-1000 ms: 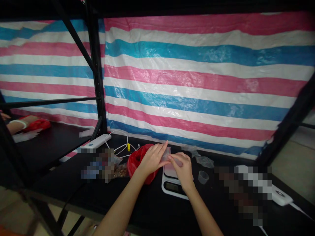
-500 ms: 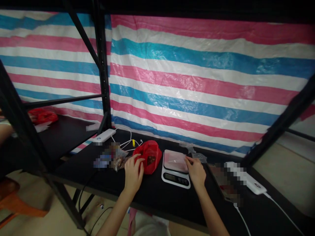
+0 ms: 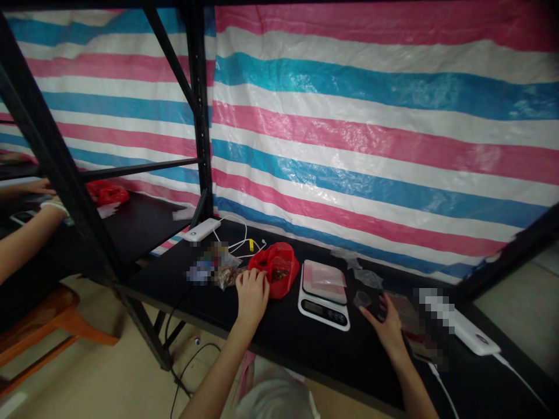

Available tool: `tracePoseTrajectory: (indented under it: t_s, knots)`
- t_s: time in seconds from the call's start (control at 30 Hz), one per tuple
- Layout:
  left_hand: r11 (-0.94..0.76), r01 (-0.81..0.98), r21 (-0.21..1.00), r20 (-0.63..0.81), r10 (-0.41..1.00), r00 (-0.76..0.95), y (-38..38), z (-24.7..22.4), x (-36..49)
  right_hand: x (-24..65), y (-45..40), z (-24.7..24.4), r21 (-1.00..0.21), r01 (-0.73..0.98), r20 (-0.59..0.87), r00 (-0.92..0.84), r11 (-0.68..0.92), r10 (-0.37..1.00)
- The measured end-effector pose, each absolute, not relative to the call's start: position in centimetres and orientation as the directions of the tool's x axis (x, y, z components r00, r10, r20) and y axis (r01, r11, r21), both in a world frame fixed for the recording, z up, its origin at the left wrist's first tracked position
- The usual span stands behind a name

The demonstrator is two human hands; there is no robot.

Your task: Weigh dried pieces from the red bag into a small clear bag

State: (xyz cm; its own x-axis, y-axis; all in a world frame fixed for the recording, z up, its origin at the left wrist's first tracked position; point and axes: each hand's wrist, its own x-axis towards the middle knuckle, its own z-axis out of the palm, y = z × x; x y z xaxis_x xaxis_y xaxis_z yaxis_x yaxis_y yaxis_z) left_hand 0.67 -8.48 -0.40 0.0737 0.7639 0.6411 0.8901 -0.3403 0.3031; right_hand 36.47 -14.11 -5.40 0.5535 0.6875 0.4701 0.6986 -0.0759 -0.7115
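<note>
Red bag (image 3: 286, 286) sits by left fingers (image 3: 252, 280), clear cup (image 3: 361, 299) by right fingers (image 3: 391, 307).

ok so, the stuff I can't make out: the fingertips of my left hand (image 3: 253, 288) are tucked at the edge of the red bag (image 3: 290, 285), no clue if they're actually pinching it. Bits (image 3: 279, 273) inside are too small to name, and the bag's side hides some. Can't tell if my right hand (image 3: 386, 320) touches the cup (image 3: 361, 299). Scale (image 3: 324, 299) readout? Unreadable. Pixel blocks cover part of the slab (image 3: 408, 314), the power bank (image 3: 480, 340) and some blue thing (image 3: 201, 272). Both my forearms (image 3: 222, 369) run off the bottom. Over left, a coworker's arm (image 3: 32, 238) and the chair (image 3: 61, 320) get cut by the edge, and a post (image 3: 56, 151) hides part of the far bag (image 3: 116, 193).
</note>
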Motion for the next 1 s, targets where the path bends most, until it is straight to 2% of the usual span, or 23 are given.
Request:
tracePoseTrajectory:
  t_s: [0.1, 0.3, 0.37, 0.47, 0.57, 0.63, 0.73, 0.83, 0.93, 1.0]
  knots:
    - [-0.317, 0.897, 0.309, 0.643, 0.764, 0.048, -8.5, -0.5, 0.6, 37.4, -13.1, -6.1, -0.805, 0.59, 0.33, 0.533, -0.063, 0.779]
    - [-0.203, 0.918, 0.342, 0.594, 0.803, -0.043, -8.1, -1.0, 0.7, 37.3, -12.4, -4.8, -0.757, 0.634, 0.272, 0.521, -0.154, 0.809]
    - [-0.177, 0.918, 0.355, 0.574, 0.816, -0.064, -8.0, -1.1, 0.5, 37.2, -12.4, -4.3, -0.758, 0.627, 0.265, 0.547, -0.179, 0.794]
    - [-0.202, 0.897, 0.392, 0.536, 0.843, -0.045, -8.0, -1.1, 0.1, 36.7, -12.6, -2.9, -0.797, 0.568, 0.289, 0.658, -0.206, 0.695]
    - [-0.241, 0.882, 0.405, 0.544, 0.839, -0.021, -8.1, -0.9, -0.1, 34.3, -12.8, 0.3, -0.843, 0.537, 0.411, 0.691, -0.041, 0.594]
    - [-0.24, 0.884, 0.402, 0.581, 0.813, -0.044, -8.1, -0.8, -0.1, 31.0, -12.6, 3.0, -0.81, 0.574, 0.517, 0.601, 0.12, 0.609]
    - [-0.219, 0.887, 0.406, 0.624, 0.776, -0.094, -8.0, -0.8, -0.1, 24.1, -11.1, 6.3, -0.613, 0.717, 0.596, 0.143, 0.332, 0.79]
    - [-0.149, 0.887, 0.437, 0.601, 0.782, -0.165, -7.9, -1.3, -0.4, 17.4, -8.5, 7.2, -0.266, 0.837, 0.465, -0.323, 0.479, 0.824]
    - [-0.098, 0.878, 0.469, 0.555, 0.805, -0.207, -8.0, -1.8, -1.0, 13.6, -5.6, 6.5, 0.074, 0.88, 0.288, -0.469, 0.468, 0.835]
    - [-0.106, 0.862, 0.496, 0.53, 0.823, -0.203, -8.1, -2.0, -1.3, 13.0, -3.7, 5.9, 0.233, 0.87, 0.226, -0.483, 0.434, 0.846]
